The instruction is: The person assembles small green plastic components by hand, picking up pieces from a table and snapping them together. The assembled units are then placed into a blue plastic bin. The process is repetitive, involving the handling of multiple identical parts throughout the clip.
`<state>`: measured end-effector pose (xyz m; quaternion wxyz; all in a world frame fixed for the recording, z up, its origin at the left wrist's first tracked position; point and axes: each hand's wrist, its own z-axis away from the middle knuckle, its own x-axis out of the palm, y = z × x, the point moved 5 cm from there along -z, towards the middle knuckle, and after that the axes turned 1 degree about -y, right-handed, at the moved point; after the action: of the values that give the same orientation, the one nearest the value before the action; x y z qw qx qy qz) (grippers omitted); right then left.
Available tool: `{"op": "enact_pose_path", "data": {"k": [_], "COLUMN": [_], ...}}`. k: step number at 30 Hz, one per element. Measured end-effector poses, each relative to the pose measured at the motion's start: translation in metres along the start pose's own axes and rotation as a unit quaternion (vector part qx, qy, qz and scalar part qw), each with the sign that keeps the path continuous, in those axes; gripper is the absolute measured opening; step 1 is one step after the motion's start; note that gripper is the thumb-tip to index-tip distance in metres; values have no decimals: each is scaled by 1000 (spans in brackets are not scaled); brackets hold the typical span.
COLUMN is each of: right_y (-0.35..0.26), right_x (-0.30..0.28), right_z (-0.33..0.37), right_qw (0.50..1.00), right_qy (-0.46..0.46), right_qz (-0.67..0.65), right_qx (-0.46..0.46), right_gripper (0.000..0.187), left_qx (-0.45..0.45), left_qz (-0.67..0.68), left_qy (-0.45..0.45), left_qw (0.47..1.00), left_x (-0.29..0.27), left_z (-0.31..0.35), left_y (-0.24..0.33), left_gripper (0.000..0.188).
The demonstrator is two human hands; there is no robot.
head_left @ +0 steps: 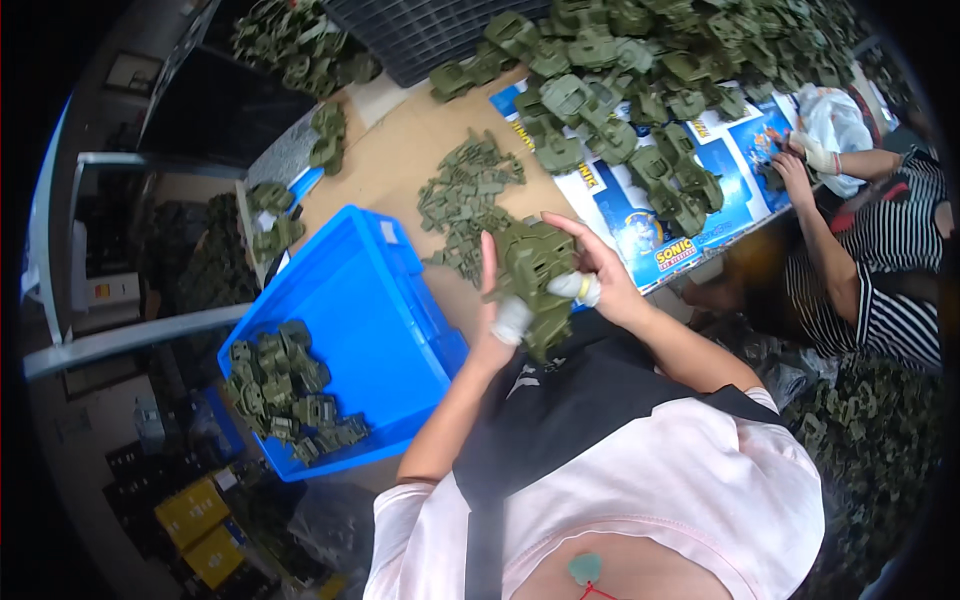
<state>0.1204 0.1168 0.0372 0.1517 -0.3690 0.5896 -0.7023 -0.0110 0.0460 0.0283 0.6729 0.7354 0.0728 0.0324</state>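
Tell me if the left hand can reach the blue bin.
Probably yes: the blue bin stands open-topped beside the left hand, nothing visible between them, though that hand helps hold the green part.

Can read bold yellow lettering on the blue-and-white sheet — repeated several times — but not the pale label on the blue bin.

Yellow boxes, whitish plastic bag
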Motion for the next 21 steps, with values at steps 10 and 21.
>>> {"op": "enact_pose_path", "data": {"k": [10,21], "right_y": [-33,-11], "right_x": [-28,-68], "right_z": [35,68], "right_qw": [897,958], "right_qy": [-173,42], "right_qz": [406,284], "right_qx": [19,0], "right_gripper": [77,54], "left_qx": [-12,-57], "left_qz": [-248,-73], "left_qy": [-198,-102], "left_qw": [948,990], "left_x": [16,1], "left_z": [7,9], "left_y": [10,5], "left_gripper": [75,75]}}
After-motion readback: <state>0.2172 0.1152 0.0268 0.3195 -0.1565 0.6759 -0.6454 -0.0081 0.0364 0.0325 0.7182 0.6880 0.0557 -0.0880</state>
